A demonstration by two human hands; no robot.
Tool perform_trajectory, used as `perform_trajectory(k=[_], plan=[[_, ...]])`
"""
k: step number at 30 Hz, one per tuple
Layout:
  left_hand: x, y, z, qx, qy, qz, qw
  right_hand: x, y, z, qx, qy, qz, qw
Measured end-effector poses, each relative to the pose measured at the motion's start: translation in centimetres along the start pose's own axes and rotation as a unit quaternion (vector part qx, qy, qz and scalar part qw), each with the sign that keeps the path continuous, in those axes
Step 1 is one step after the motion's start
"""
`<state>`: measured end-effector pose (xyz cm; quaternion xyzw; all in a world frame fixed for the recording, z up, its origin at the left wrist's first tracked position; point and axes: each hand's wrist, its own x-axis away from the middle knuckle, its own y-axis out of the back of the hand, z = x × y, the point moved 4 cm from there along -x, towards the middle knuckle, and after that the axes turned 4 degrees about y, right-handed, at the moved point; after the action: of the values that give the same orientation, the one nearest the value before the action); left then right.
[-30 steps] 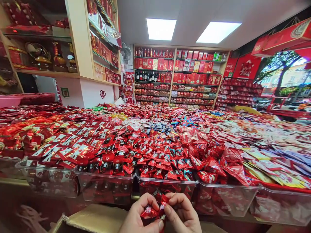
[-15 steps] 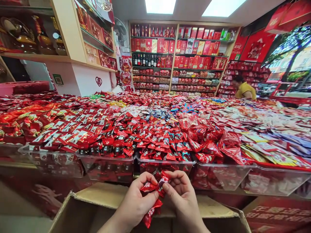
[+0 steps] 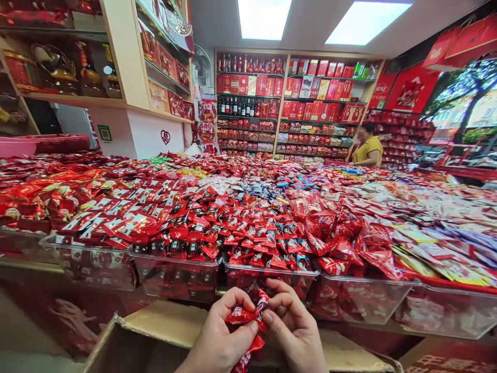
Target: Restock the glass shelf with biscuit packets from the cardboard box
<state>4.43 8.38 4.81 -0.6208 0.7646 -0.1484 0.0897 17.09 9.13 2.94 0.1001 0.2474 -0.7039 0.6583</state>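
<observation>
- In our left hand (image 3: 229, 334) we pinch red packets (image 3: 242, 314) between thumb and curled fingers, low in the middle of the view.
- Our right hand (image 3: 294, 329) is just beside it, its thumb and bent fingers round the right side of the same packets, the upper finger lifted away; we cannot tell how firmly it grips.
- One packet shows white print, and the part between our hands has a dark purple patch. A lower packet (image 3: 248, 357) hangs below our left thumb, partly cut off by the frame.
- We hold all this above an open cardboard box (image 3: 166, 322), whose flaps spread to either side of our wrists.
- Beyond our hands, clear bins (image 3: 361, 305) line the front of the counter (image 3: 29, 265), filled with wrapped goods.
- From left to right, we see red-and-white packets (image 3: 91, 225), black-and-red ones (image 3: 176, 243), small red-and-blue ones (image 3: 267, 241), puffed red pouches (image 3: 341, 251) and flat yellow-and-red sachets (image 3: 446, 264).
- Behind them a broad mixed heap (image 3: 240, 171) reaches toward the back shelves (image 3: 287, 103), where we see bottles, red boxes and rows of small goods.
- Across the heap, at the right, a person in a yellow top (image 3: 368, 150) is beside the display.
</observation>
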Motion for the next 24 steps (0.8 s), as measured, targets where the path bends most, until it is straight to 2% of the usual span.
perform_trajectory(k=[4,9,13,16,19,21,24], plan=[[-0.1,0.1,0.1,-0.003,-0.019,-0.008,1.0,0.4,-0.2,0.6,0.063,0.053,-0.029,0.996],[-0.4,0.4,0.2,-0.01,-0.035,0.016,0.999,0.9,-0.6,0.9,0.099,0.131,-0.033,0.986],[-0.6,0.8,-0.3,0.0,-0.042,0.025,0.999,-0.4,-0.6,3.3,0.164,0.176,-0.012,0.971],[-0.9,1.1,-0.3,0.0,-0.048,0.016,0.999,-3.7,-0.9,6.7,0.271,0.24,0.02,0.932],[-1.0,1.2,0.2,0.004,-0.053,0.005,0.999,-8.4,-1.9,9.4,0.354,0.289,0.039,0.889],[-1.1,1.2,0.5,0.011,-0.049,0.008,0.999,-11.6,-3.0,10.0,0.379,0.292,0.064,0.876],[-1.2,1.2,0.5,0.014,-0.045,0.007,0.999,-15.4,-4.9,9.2,0.404,0.246,0.12,0.873]])
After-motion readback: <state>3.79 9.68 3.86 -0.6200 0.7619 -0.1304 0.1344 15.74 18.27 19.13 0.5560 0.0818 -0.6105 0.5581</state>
